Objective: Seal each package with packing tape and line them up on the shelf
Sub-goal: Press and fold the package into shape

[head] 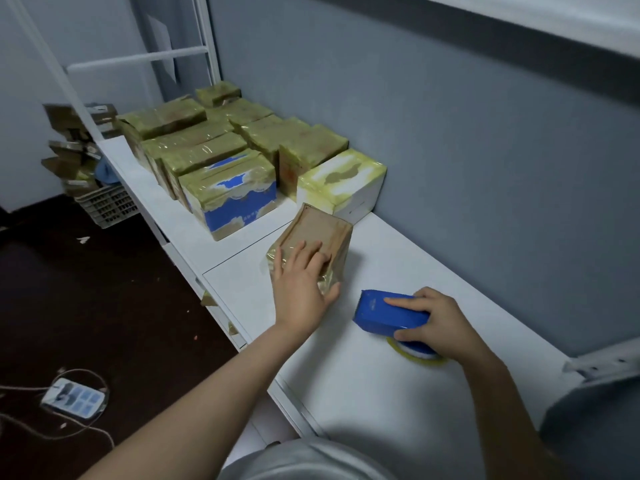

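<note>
A small brown cardboard package [317, 230] wrapped in clear tape stands on the white shelf [381, 382]. My left hand [301, 282] lies on its near side, fingers spread over the top and thumb round the right edge. My right hand [434, 322] grips a blue tape dispenser [388, 311] that rests on the shelf to the right of the package, with a yellowish tape roll [415, 355] under it. Several taped packages [214, 147] stand in rows further left, ending with a blue-and-white box [235, 202] and a white box [346, 181].
A grey wall [450, 150] runs behind the shelf. White frame bars [138, 58] rise at the far end. On the dark floor to the left are a plastic crate [107, 204], piled cardboard [72, 147] and a power strip [74, 398] with cables.
</note>
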